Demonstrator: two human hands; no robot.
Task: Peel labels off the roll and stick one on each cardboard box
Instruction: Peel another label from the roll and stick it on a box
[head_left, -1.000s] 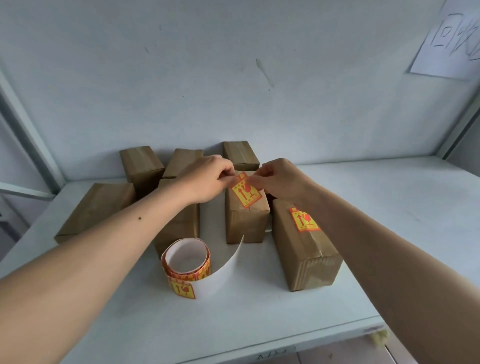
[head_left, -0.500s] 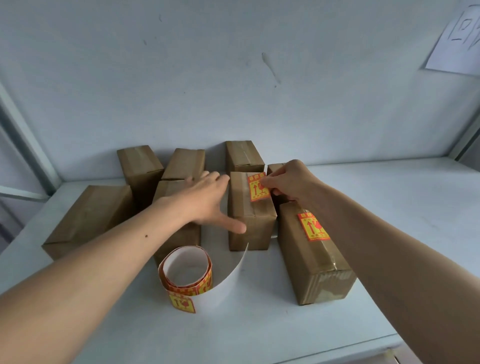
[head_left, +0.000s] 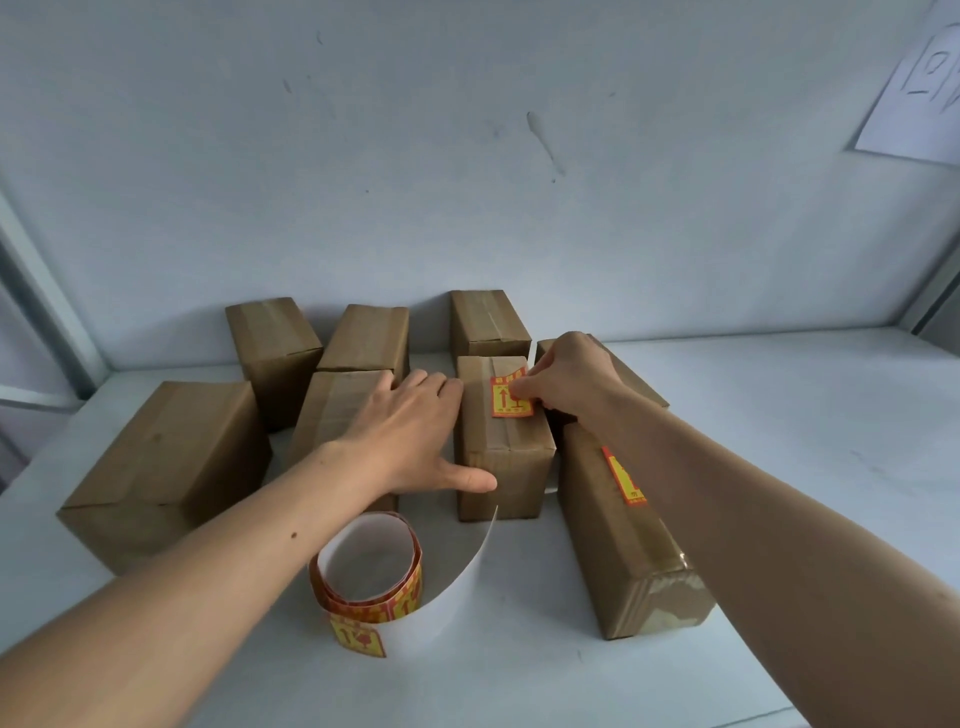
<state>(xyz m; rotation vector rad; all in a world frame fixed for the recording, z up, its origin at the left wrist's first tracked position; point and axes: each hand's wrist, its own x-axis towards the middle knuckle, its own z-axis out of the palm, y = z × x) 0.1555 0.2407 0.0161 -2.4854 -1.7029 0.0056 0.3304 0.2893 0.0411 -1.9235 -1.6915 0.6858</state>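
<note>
Boxes unlabelled: we count five plain cardboard boxes, the largest at left of centre (head_left: 166, 467), one under our left wrist (head_left: 340, 410), and three along the back wall (head_left: 272, 343), (head_left: 366, 338), (head_left: 488, 322); a sixth behind our right hand is mostly hidden, so we cannot tell.
Boxes done: the long box at lower right (head_left: 623, 540) already carries a label (head_left: 623, 475).
Box in hand: on the centre box (head_left: 501, 457) a red-and-yellow label (head_left: 511, 397) lies nearly flat.
Left hand (head_left: 410, 436): fingers spread straight, bracing the centre box's side.
Right hand (head_left: 563, 376): curled fingertips pinch the label's right edge against the box top.
Label roll (head_left: 369, 577): low centre, backing strip trailing; plenty left, we judge.
</note>
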